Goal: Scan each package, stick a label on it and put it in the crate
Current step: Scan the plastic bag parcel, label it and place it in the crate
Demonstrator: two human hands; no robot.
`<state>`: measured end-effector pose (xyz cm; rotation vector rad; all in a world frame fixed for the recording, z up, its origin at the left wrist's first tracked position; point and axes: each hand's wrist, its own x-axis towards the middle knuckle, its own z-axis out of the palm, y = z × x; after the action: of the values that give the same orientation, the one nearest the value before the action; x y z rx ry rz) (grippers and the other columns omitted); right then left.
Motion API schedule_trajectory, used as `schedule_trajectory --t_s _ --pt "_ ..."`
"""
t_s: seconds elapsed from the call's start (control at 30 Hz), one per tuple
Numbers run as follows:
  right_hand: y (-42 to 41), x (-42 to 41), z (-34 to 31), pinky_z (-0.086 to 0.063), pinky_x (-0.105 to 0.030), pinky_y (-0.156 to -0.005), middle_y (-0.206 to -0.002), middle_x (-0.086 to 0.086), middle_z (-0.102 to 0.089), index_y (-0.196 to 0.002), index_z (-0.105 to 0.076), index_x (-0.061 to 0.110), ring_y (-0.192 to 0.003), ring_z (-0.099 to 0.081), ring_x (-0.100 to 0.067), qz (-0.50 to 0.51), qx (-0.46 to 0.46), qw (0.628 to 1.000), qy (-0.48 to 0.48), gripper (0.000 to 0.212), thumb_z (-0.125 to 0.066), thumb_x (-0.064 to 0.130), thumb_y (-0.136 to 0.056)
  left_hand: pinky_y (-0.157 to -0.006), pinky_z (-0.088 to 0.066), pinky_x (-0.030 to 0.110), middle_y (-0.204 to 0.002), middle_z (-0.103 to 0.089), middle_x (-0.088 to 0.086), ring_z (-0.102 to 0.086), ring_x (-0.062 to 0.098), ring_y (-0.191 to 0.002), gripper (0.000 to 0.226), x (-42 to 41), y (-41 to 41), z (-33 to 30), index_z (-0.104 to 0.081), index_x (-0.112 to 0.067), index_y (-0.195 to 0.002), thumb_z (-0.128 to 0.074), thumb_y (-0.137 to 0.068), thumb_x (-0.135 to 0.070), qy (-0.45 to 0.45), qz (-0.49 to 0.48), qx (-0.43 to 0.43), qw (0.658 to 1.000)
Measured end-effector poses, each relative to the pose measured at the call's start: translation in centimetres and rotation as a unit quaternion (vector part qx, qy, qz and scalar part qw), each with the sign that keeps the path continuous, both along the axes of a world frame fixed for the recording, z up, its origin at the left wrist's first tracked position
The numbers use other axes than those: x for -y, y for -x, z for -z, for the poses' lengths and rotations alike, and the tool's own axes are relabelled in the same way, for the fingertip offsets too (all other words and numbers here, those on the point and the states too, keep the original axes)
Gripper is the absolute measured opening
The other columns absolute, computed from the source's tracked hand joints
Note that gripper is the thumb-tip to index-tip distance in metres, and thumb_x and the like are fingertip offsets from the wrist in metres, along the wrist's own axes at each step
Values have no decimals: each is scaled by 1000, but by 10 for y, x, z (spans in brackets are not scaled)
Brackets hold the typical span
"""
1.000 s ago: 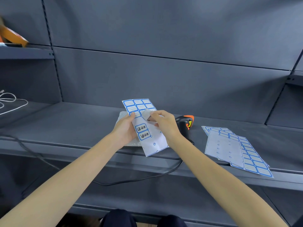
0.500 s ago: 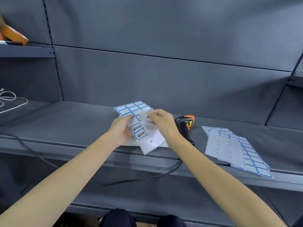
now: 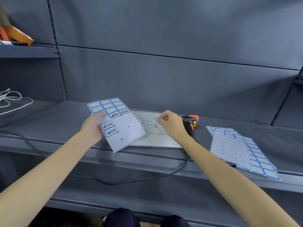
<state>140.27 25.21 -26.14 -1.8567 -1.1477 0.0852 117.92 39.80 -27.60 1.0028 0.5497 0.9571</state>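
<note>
A white bubble-wrap package [image 3: 155,139] with a barcode slip lies flat on the grey shelf [image 3: 54,122]. My left hand [image 3: 92,128] holds a blue-bordered label sheet [image 3: 122,128] by its left edge, tilted over the package's left end; several of its labels carry handwriting. My right hand [image 3: 171,123] hovers over the package's right part, its fingertips pinched on a small peeled label that barely shows. A black and orange barcode scanner [image 3: 191,122] lies just behind that hand. No crate is in view.
A stack of label sheets [image 3: 237,149] lies at the shelf's front right. The scanner's black cable [image 3: 131,180] hangs below the shelf edge. White cord [image 3: 11,99] lies at far left. An orange object [image 3: 18,36] sits on the upper left shelf.
My hands have parted: the left carried the sheet leftward, uncovering the package, and the right pulled away to the right with its fingertips pinched over the package.
</note>
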Motion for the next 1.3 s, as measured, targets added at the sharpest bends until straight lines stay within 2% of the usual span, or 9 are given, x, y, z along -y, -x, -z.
schedule_trajectory --t_s 0.4,0.57,0.63,0.7,0.77,0.87,1.03,1.17,1.3 --pt "3 6 27 -48 -30 -68 -89 4 -68 -90 -62 16 -77 -61 -19 -51 173 976 120 13 -53 25 -90 -75 -53 40 -127 -63 7 -63 28 -110 40 1 1 4 -50 -17 -136 -48 -96 -17 32 7 -16 999" --pt "-8 16 27 -45 -28 -74 -77 18 -62 -75 -63 40 -72 -51 -8 -144 152 964 162 24 -48 41 -94 -71 -53 39 -123 -65 6 -67 25 -100 40 3 0 3 -52 -18 -135 -51 -95 -17 46 3 -16 999" --pt "-12 21 24 -42 -31 -97 -113 26 -63 -105 -65 46 -100 -57 -9 -176 176 940 233 29 -39 54 -96 -73 -53 40 -123 -66 6 -67 25 -100 40 3 0 4 -52 -19 -135 -51 -95 -17 47 1 -18 999" --pt "-15 25 22 -22 -34 -118 -149 24 -34 -139 -45 42 -137 -36 -5 -204 225 905 299 48 -32 60 -96 -74 -53 40 -124 -65 6 -66 25 -102 40 3 1 4 -51 -18 -135 -50 -95 -17 43 4 -21 999" --pt "-17 29 15 -19 -30 -118 -152 23 -30 -142 -41 41 -141 -26 0 -219 173 905 321 54 -33 64 -94 -72 -53 39 -123 -65 6 -67 25 -101 40 5 0 4 -52 -18 -135 -50 -95 -17 36 11 -25 999" --pt "-16 29 -3 -34 -21 -101 -134 15 -57 -119 -68 34 -127 -47 -7 -158 37 955 247 47 -35 59 -97 -72 -53 39 -119 -68 5 -68 24 -96 37 10 -1 1 -55 -20 -131 -52 -94 -18 35 15 -33 999" --pt "-10 12 -31 -43 -34 -106 -113 -2 -70 -106 -70 14 -107 -65 -16 -144 -193 969 62 36 -45 39 -100 -74 -55 38 -119 -68 4 -68 25 -101 36 18 -8 -6 -57 -22 -130 -53 -94 -20 15 42 -46 998" --pt "13 0 -40 -50 -30 -96 -113 -6 -70 -115 -66 11 -102 -67 -18 -194 -250 945 81 40 -52 43 -96 -79 -55 41 -119 -69 3 -66 28 -106 36 32 -25 -13 -56 -25 -130 -53 -94 -22 5 64 -51 997" --pt "25 -5 -37 -51 -37 -84 -113 -16 -69 -112 -64 4 -90 -65 -25 -186 -269 944 35 27 -64 20 -92 -89 -52 44 -122 -67 4 -64 28 -109 36 43 -41 -22 -55 -23 -131 -52 -95 -21 -14 70 -48 996"
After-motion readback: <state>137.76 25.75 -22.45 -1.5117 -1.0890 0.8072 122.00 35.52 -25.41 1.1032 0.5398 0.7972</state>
